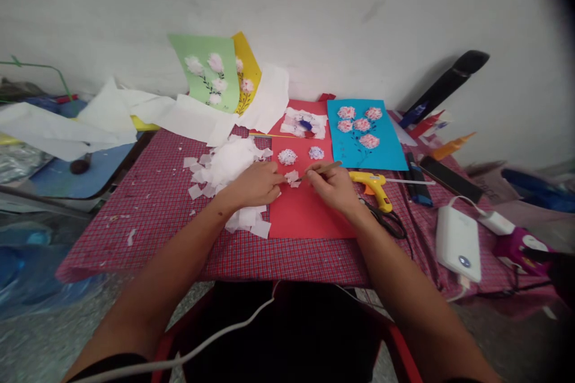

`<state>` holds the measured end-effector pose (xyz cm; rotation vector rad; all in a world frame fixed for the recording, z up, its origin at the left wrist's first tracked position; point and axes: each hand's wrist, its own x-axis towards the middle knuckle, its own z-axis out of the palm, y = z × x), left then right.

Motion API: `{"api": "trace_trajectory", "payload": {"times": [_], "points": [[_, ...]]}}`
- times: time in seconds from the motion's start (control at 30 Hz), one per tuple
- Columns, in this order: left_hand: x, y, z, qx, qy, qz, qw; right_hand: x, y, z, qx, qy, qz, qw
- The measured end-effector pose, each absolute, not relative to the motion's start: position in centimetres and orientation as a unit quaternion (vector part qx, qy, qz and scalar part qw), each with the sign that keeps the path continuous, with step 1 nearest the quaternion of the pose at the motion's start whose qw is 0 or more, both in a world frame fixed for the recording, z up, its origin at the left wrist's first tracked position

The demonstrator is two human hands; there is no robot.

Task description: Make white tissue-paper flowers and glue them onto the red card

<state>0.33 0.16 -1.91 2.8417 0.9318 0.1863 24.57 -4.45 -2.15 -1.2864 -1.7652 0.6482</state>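
On the checked tablecloth (153,215) lies a red sheet (309,215), a pile of white paper squares (231,158) beside its left edge. Over the sheet are the left hand (259,182), whose grip I cannot tell, and the right hand (331,187), fingers closed on a thin stick (333,165); between them, against the red, is a small white paper tuft (292,177).

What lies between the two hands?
In the head view: white paper pieces on the red sheet, with the right hand's thin tool pointing at them.
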Motion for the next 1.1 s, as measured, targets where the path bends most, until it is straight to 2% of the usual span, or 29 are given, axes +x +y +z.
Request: {"api": "trace_trajectory", "payload": {"times": [0.27, 0.43, 0.8, 1.1], "points": [[0.3, 0.6, -1.8, 0.945, 0.312, 0.082, 0.060, 24.6, -4.2, -2.2, -0.514, -0.707, 0.244, 0.420], [0.4, 0.7, -2.1, 0.951, 0.266, 0.122, 0.097, 24.6, -4.2, -2.2, -0.520, -0.709, 0.243, 0.410], [0.5, 0.7, -2.3, 0.956, 0.273, 0.095, 0.056, 25.7, -3.9, -2.2, -0.574, -0.676, 0.225, 0.402], [0.6, 0.6, -2.5, 0.954, 0.280, 0.088, 0.056, 25.3, -3.6, -2.8, -0.526, -0.706, 0.263, 0.394]]}}
